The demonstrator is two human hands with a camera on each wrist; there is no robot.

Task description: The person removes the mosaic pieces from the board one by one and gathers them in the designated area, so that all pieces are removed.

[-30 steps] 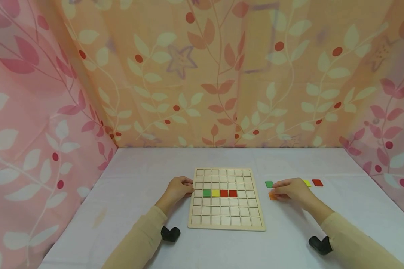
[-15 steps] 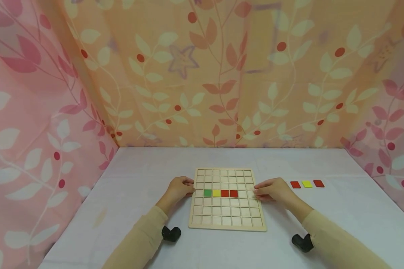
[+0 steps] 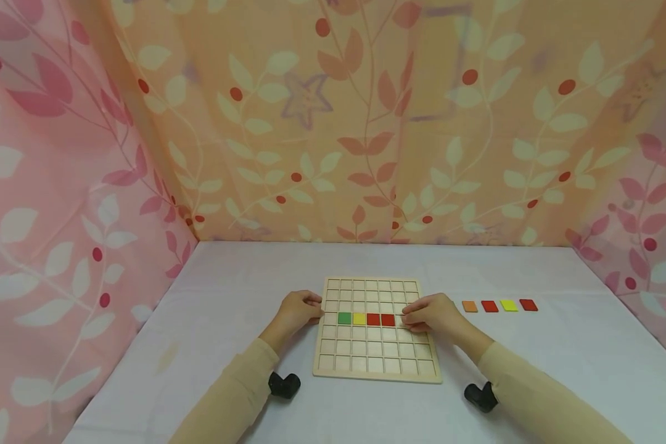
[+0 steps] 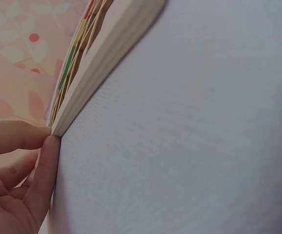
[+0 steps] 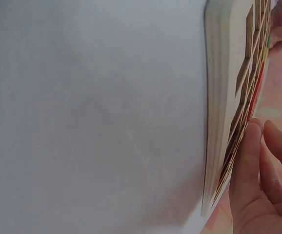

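Tile-laying looks like the step in hand, pretty much mid-job I'd say: on the wooden grid board [image 3: 377, 378] the middle row already has a green tile [image 3: 345, 318], a yellow tile [image 3: 359, 319], then two red tiles [image 3: 388, 320] side by side, left to right. Left hand [image 3: 295, 313] pinches the board's left edge, probably just steadying it. Right hand [image 3: 434, 313] reaches over the right side, fingertips by the bare cell right next to the second red. Its fingers are close together, but I honestly can't tell if they've got a tile between them, even from the right wrist view. If they do, I'd guess the next move calls for lining it up square with that cell and letting go without nudging the reds. Right of the board, on the white table [image 3: 227, 283], sits a loose row: orange tile [image 3: 470, 306], red, yellow [image 3: 509, 305], red. Compared with a second ago, the right hand has gone from those loose tiles to over the board, so the row's orange one is uncovered now. A second orange and a green that were over there don't show, though the hand could be hiding either. Left hand and the four laid tiles haven't budged.
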